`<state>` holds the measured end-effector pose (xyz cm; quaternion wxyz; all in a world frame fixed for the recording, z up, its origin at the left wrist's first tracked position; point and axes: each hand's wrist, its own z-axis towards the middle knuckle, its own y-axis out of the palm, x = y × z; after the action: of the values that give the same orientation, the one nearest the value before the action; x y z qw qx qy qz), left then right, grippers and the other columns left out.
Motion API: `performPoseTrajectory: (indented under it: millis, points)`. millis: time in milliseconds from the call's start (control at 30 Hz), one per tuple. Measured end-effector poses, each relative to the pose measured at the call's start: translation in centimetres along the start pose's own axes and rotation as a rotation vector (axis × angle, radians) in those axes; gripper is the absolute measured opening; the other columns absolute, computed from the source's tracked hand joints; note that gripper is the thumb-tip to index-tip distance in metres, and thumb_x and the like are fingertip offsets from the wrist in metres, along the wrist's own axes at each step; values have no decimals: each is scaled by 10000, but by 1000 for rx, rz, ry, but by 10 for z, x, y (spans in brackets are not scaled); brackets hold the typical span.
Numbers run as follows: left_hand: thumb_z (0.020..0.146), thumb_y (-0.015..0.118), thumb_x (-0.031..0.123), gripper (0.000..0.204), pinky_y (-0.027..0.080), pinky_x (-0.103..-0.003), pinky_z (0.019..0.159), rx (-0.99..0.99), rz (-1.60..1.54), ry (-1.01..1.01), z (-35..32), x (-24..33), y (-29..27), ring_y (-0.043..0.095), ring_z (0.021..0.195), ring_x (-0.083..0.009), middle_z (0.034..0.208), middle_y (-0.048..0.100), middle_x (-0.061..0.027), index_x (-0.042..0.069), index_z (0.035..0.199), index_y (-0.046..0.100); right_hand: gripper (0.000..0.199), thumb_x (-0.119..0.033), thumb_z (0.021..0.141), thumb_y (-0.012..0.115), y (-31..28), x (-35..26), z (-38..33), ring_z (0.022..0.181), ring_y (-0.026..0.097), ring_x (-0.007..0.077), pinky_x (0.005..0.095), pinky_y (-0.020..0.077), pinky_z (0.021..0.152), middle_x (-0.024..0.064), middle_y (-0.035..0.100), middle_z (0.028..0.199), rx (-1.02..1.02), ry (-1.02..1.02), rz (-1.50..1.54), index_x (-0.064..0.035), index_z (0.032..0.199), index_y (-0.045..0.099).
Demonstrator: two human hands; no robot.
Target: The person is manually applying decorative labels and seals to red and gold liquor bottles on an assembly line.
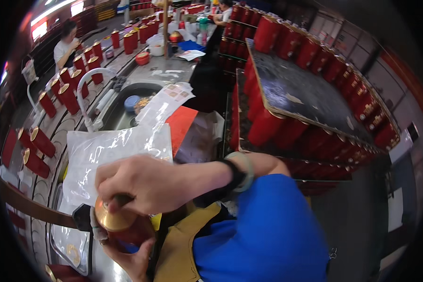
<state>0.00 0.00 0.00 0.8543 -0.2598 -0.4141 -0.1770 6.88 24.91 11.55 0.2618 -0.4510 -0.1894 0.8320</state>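
Note:
A red bottle (129, 235) with a shiny gold, cone-shaped top stands tilted low in the head view. My left hand (131, 263) wraps round its red body from below, thumb on the right side and fingers on the left. Above it my right hand (143, 183), slightly blurred, is closed over the neck. Its thumb touches the gold top. Something dark shows beneath its fingers, but what they pinch is mostly hidden. Just past my hands lies a clear plastic sheet (115, 148) over white material.
A metal sink (120, 110) with a curved white tap (80, 94) lies ahead. Red gold-topped bottles (42, 141) line the conveyor on the left. Stacked dark trays (310, 89) of red bottles stand close on the right. One person (63, 49) works across the conveyor, another (223, 14) farther off.

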Motion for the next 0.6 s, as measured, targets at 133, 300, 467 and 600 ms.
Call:
performPoseTrajectory:
  millis: [133,300,467,600]
  points:
    - [935,838,381,1080,281,-574,1295,70,-105,-11,25,8,13,362,1555,-436,1708,297,-268,7,1689,163,118,-106,949,735,-122,-21,-39,980,741,240,360,562,915,105,755,1029,375,115,-424,-23,1029,755]
    - [1018,731,125,737,418,-502,1246,157,-167,-59,37,-12,9,432,1510,-414,1660,392,-238,-20,1609,316,285,-318,1028,688,-304,-65,-65,978,773,272,369,581,873,127,798,1026,788,223,-1245,-58,1084,791]
    - [974,754,61,531,519,-415,1138,271,-214,-79,44,-25,13,515,1432,-376,1625,436,-230,16,1438,500,359,-419,1012,671,-439,12,-88,1034,718,413,482,563,927,177,764,1081,747,478,-1595,-87,1057,798]
    - [1061,635,204,706,275,-522,1290,285,-29,-135,33,-39,5,436,1529,-342,1672,417,-196,-28,1635,295,359,-431,1007,661,-467,75,-108,1114,709,426,527,549,982,195,764,1148,755,743,-1599,-118,1107,804]
